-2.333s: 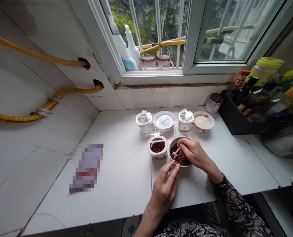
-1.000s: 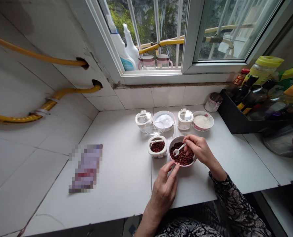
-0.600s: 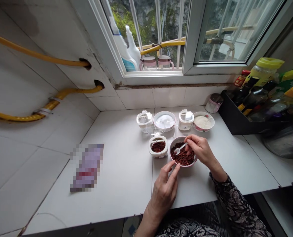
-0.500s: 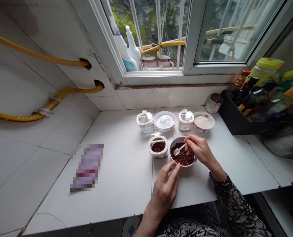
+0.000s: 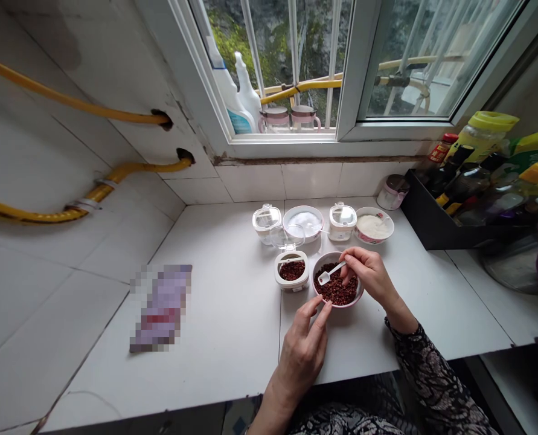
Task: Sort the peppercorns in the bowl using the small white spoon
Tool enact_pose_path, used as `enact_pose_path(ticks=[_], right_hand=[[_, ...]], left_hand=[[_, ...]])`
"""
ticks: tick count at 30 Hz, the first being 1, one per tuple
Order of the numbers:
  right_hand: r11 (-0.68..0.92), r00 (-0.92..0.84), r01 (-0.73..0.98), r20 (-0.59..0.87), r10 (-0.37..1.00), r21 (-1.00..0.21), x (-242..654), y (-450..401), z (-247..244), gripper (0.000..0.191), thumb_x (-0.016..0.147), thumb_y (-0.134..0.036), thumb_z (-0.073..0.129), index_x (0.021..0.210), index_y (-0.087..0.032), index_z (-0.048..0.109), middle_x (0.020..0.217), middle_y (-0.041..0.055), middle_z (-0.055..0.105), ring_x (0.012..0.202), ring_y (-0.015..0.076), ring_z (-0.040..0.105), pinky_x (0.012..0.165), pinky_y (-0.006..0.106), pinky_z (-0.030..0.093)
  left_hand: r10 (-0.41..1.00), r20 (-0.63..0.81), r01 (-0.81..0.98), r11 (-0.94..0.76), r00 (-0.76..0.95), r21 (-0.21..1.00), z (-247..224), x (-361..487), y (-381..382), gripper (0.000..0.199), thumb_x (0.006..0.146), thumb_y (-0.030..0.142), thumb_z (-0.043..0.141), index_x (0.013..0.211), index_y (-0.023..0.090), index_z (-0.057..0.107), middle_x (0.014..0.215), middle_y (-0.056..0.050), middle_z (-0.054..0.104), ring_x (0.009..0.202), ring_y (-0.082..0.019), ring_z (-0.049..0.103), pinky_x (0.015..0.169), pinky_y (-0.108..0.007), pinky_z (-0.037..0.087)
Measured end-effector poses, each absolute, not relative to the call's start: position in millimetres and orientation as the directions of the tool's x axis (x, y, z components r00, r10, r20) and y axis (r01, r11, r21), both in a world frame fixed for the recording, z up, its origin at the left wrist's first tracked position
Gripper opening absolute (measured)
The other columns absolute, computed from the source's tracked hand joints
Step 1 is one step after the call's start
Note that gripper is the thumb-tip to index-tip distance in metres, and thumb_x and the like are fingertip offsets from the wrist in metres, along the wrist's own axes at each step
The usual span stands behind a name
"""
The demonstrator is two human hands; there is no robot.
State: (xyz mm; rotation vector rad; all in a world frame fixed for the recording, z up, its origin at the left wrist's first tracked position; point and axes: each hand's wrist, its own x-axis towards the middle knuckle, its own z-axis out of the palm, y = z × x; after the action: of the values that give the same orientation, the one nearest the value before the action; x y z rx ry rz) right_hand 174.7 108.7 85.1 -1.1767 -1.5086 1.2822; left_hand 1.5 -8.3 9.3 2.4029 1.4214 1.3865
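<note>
My right hand is closed on the handle of a small white measuring spoon. The spoon's scoop is over a pink-rimmed bowl of dark red-brown peppercorn-like grains. My left hand has its fingers apart, the fingertips touching or very close to the bowl's near rim; its thumb is hard to make out. Left of the bowl stands a white spice jar, its clear lid raised, with the same grains inside.
Behind are two white-framed jars, one left and one right, a bowl of white crystals and a bowl of paler granules. A black bottle box is at right. A blurred purple packet lies at left.
The view has shifted very slightly. Both hands and the spoon stay in nearly the same place over and beside the bowl.
</note>
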Motion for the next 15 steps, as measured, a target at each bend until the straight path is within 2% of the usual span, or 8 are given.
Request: enact_pose_path(ticks=[4, 8, 12, 15], right_hand=[[0.064, -0.203, 0.067, 0.049, 0.978, -0.996, 172, 109, 93, 0.040, 0.085, -0.058, 0.066, 0.087, -0.019, 0.061, 0.061, -0.0001, 0.068, 0.047, 0.0159, 0.065, 0.050, 0.027, 0.055], [0.214, -0.160, 0.088, 0.198, 0.967, -0.973, 159, 101, 99, 0.033, 0.094, -0.053, 0.059, 0.096, -0.020, 0.062, 0.074, 0.0035, 0.073, 0.061, 0.0184, 0.071, 0.063, 0.031, 0.060], [0.494, -0.284, 0.269, 0.422, 0.861, -0.826, 145, 94, 98, 0.021, 0.101, -0.035, 0.049, 0.103, -0.022, 0.065, 0.082, 0.0048, 0.074, 0.076, 0.0195, 0.072, 0.076, 0.033, 0.059], [0.622, -0.407, 0.345, 0.485, 0.774, -0.702, 143, 92, 97, 0.022, 0.101, -0.029, 0.045, 0.103, -0.023, 0.066, 0.086, 0.0064, 0.074, 0.078, 0.0206, 0.071, 0.077, 0.034, 0.057]], left_hand=[[0.705, 0.685, 0.688, -0.590, 0.184, 0.423, 8, 2, -8, 0.060, 0.094, -0.002, 0.045, 0.150, 0.019, 0.046, 0.131, -0.016, 0.058, 0.124, -0.023, 0.061, 0.099, -0.034, 0.060], [0.712, 0.679, 0.694, -0.580, 0.179, 0.426, 5, 2, -7, 0.062, 0.094, -0.002, 0.045, 0.151, 0.021, 0.044, 0.131, -0.015, 0.058, 0.123, -0.022, 0.062, 0.098, -0.034, 0.061], [0.707, 0.684, 0.688, -0.589, 0.182, 0.425, 5, 2, -7, 0.063, 0.094, 0.000, 0.043, 0.153, 0.022, 0.041, 0.131, -0.016, 0.059, 0.122, -0.024, 0.063, 0.095, -0.035, 0.062], [0.701, 0.688, 0.686, -0.595, 0.188, 0.419, 6, 2, -6, 0.063, 0.095, 0.001, 0.043, 0.154, 0.022, 0.039, 0.131, -0.017, 0.059, 0.122, -0.024, 0.064, 0.093, -0.035, 0.063]])
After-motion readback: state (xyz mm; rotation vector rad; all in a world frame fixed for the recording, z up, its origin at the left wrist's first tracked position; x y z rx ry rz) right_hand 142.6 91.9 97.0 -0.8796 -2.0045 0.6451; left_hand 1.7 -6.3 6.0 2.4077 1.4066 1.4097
